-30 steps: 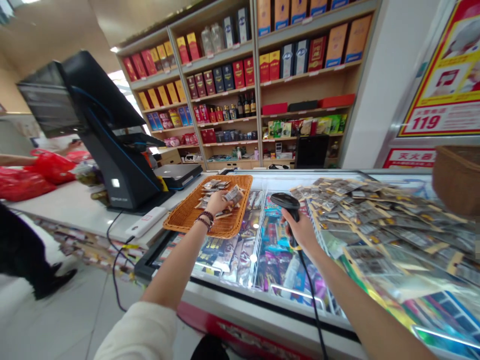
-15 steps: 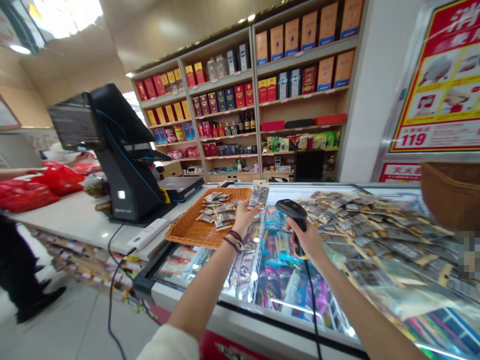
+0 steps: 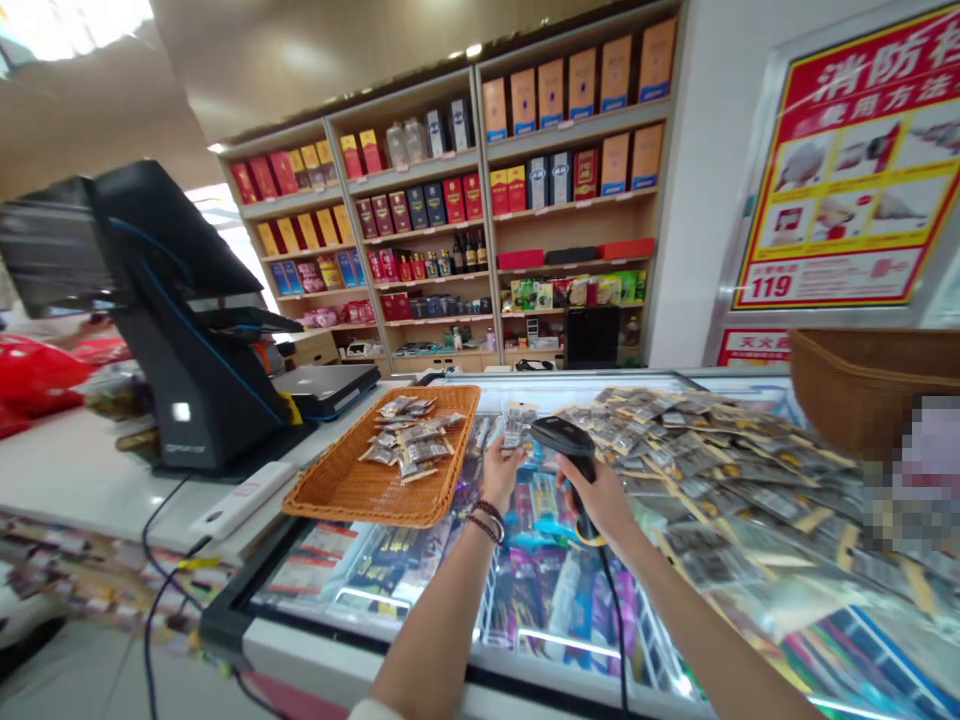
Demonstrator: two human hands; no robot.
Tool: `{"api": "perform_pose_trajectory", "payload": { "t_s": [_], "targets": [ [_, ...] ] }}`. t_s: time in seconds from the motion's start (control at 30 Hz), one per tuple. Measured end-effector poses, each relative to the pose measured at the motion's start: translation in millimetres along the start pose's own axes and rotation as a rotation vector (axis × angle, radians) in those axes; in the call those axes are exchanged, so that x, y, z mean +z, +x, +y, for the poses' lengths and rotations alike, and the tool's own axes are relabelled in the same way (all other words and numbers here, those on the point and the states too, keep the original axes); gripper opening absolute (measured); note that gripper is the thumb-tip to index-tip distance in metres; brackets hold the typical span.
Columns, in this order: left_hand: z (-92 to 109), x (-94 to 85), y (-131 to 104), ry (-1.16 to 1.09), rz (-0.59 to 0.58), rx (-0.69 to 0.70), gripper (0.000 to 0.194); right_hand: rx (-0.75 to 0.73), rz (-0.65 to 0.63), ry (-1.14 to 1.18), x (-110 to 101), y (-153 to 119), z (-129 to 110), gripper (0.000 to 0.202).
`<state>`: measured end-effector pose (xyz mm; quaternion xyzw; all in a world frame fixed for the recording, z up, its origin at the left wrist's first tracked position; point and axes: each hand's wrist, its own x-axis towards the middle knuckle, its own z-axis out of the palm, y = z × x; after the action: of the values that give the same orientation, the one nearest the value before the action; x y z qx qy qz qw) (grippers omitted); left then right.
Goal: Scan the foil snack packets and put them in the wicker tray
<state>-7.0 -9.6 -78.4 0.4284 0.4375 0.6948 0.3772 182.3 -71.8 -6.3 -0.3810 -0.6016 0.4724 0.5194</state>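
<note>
My right hand (image 3: 604, 502) is wrapped round the grip of a black barcode scanner (image 3: 564, 436), its head pointing left and its cable hanging down in front. Just left of it, my left hand (image 3: 500, 478) pinches a small grey packet (image 3: 519, 424) by its lower edge, close to the scanner's head. Both hands are above the glass top of a freezer chest (image 3: 375, 598). An orange wicker basket (image 3: 337, 498) stands left of my left hand, with several similar packets (image 3: 412, 440) in it. On the right spreads a large pile of such packets (image 3: 720, 450).
A black checkout terminal (image 3: 202, 390) and a white power strip (image 3: 240, 500) with a cable stand on the left counter. A brown basket (image 3: 862, 385) is at the far right. Shelves of boxed goods (image 3: 427, 205) line the back wall; red bags (image 3: 37, 375) lie far left.
My left hand has moved right, away from over the basket, bringing the packet nearer the scanner. The view has turned right. My right hand still holds the scanner.
</note>
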Motion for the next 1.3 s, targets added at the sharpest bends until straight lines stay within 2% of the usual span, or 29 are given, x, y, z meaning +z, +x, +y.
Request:
{"api": "perform_pose_trajectory", "payload": {
  "t_s": [0.1, 0.2, 0.97, 1.07, 1.17, 1.3],
  "targets": [
    [1, -0.4, -2, 0.004, 0.044, -0.007, 0.044, 0.009, -0.050, -0.009, 6, -4, 1, 0.067],
    [2, 0.2, -3, 0.017, 0.036, -0.006, 0.039, -0.001, -0.078, 0.000, 10, -6, 2, 0.066],
    [-1, -0.5, -2, 0.011, 0.070, -0.006, 0.043, 0.005, -0.033, 0.033, 6, -6, 3, 0.066],
    [-3, 2.9, 2, -0.008, 0.140, -0.048, 0.046, 0.000, 0.044, 0.061, -5, -1, 4, 0.068],
    [-4, 12.8, 12, -0.047, 0.196, -0.103, 0.043, -0.003, 0.122, 0.070, -30, 6, 4, 0.069],
    [1, 47.0, 32, -0.123, 0.130, -0.110, 0.037, 0.018, 0.226, 0.028, -79, 12, -1, 0.065]
  ]
}}
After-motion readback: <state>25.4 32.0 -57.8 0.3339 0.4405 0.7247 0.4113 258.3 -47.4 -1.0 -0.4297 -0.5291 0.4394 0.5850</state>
